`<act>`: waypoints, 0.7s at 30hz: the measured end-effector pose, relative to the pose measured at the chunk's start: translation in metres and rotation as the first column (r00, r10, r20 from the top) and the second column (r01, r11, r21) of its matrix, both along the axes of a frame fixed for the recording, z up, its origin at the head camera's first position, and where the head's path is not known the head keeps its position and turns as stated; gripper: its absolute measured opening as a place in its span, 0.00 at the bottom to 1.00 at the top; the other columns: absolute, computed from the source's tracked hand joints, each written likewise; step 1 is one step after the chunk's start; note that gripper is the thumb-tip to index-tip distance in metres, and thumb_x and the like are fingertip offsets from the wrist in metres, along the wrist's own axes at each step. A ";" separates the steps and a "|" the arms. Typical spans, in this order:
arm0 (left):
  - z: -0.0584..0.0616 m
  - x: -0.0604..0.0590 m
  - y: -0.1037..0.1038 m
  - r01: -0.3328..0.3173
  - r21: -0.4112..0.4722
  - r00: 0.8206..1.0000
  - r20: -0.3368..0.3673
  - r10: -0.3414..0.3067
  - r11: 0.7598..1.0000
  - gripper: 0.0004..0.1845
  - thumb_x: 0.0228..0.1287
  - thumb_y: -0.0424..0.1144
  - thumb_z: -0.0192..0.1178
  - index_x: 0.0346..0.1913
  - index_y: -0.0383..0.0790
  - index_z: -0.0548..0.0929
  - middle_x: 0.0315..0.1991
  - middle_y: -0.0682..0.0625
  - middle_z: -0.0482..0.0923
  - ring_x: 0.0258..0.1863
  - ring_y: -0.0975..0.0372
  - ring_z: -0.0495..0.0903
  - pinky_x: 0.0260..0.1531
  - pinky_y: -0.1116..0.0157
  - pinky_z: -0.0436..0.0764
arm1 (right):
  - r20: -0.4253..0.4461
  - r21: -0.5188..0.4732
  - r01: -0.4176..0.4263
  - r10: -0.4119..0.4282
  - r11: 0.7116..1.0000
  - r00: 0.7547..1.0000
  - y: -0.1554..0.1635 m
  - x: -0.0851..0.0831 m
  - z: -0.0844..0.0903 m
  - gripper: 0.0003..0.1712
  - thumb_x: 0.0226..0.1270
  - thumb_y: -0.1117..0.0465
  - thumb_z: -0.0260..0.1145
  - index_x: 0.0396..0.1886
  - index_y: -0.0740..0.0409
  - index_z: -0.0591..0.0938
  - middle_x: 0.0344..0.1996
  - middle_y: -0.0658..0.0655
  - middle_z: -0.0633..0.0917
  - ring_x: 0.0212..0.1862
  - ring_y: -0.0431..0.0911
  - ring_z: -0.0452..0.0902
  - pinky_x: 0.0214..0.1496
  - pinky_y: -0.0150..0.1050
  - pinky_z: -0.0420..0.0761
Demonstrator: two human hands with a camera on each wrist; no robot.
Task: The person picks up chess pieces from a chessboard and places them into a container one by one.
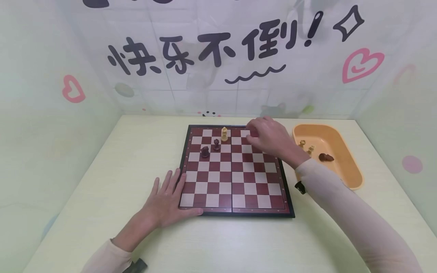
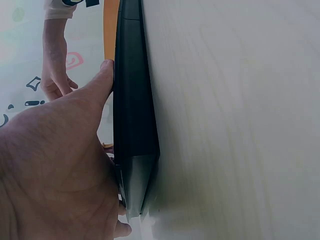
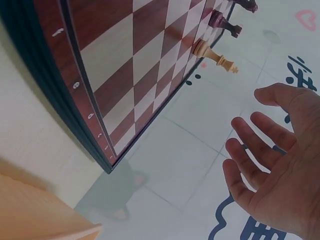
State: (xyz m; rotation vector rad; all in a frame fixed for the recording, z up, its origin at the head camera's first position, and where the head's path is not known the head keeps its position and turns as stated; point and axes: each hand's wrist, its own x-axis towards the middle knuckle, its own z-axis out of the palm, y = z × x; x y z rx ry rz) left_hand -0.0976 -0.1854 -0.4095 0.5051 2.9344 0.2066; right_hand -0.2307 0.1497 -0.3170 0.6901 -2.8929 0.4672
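Note:
A red-and-white chessboard point(image 1: 225, 187) with a dark rim lies unfolded on the table. My left hand point(image 1: 167, 204) rests at its front left corner, fingers spread along the left edge and thumb along the front. In the left wrist view, the thumb side of that hand point(image 2: 60, 160) lies against the board's black side point(image 2: 134, 90). Above the back right squares hovers my right hand point(image 1: 273, 138), which holds nothing; the right wrist view shows its fingers point(image 3: 257, 145) loosely bent. A cream king point(image 1: 224, 134), a dark crowned piece point(image 1: 216, 145) and a dark knight point(image 1: 205, 152) stand at the back left.
Right of the board sits an orange tray point(image 1: 351, 174) holding cream pieces point(image 1: 310, 150) and dark pieces point(image 1: 326, 157). The pale table point(image 1: 239, 246) is bounded by a printed wall covering point(image 1: 205, 98) at the back and both sides.

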 end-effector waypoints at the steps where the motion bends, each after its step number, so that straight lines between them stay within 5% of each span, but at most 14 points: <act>1: 0.000 0.000 0.000 -0.001 0.000 1.000 0.000 0.001 1.000 0.70 0.51 0.88 0.41 0.81 0.33 0.49 0.81 0.36 0.40 0.79 0.41 0.37 0.72 0.37 0.38 | 0.005 -0.006 -0.001 0.001 1.000 1.000 -0.002 -0.002 0.000 0.21 0.69 0.54 0.65 0.57 0.60 0.84 0.51 0.58 0.85 0.50 0.52 0.75 0.48 0.50 0.79; 21: 0.014 0.003 0.002 -0.005 -0.002 1.000 0.028 0.005 1.000 0.68 0.54 0.86 0.45 0.81 0.31 0.49 0.81 0.34 0.42 0.79 0.40 0.39 0.72 0.37 0.39 | 0.097 -0.021 0.028 -0.026 0.999 0.995 -0.042 -0.036 -0.009 0.23 0.70 0.53 0.64 0.61 0.57 0.82 0.57 0.56 0.82 0.53 0.50 0.72 0.48 0.48 0.79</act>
